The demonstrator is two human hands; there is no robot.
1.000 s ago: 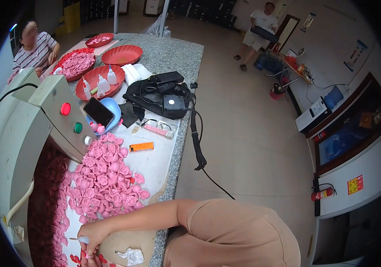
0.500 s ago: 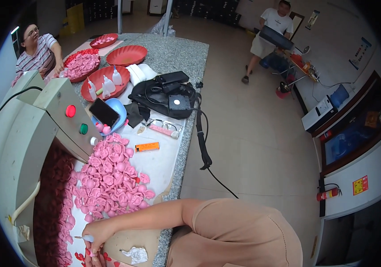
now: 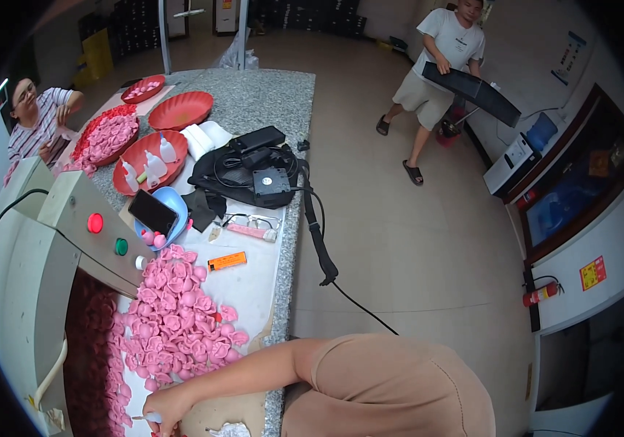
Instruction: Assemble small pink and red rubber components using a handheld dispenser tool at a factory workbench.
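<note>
My right hand (image 3: 169, 405) is closed around a small white squeeze bottle (image 3: 153, 417), whose thin tip points left. It is low in the picture, beside a large heap of pink flower-shaped pieces (image 3: 174, 320) mixed with round pink balls. A sliver of red shows under the hand at the lower edge, too cut off to name. My left hand is out of the picture. Crumpled white paper (image 3: 230, 430) lies just right of the right hand.
A grey machine (image 3: 32, 247) with red and green buttons stands left of the heap. Farther back are an orange box (image 3: 227, 261), a phone (image 3: 153, 213) on a blue dish, a black bag (image 3: 235, 175) and red trays (image 3: 181, 111). One person sits far left; another carries a black panel (image 3: 472, 95).
The view has tilted up, so my hands sit lower and my left fingers have left the picture. The standing person has come nearer with the panel. The seated person's hand has lifted from the tray.
</note>
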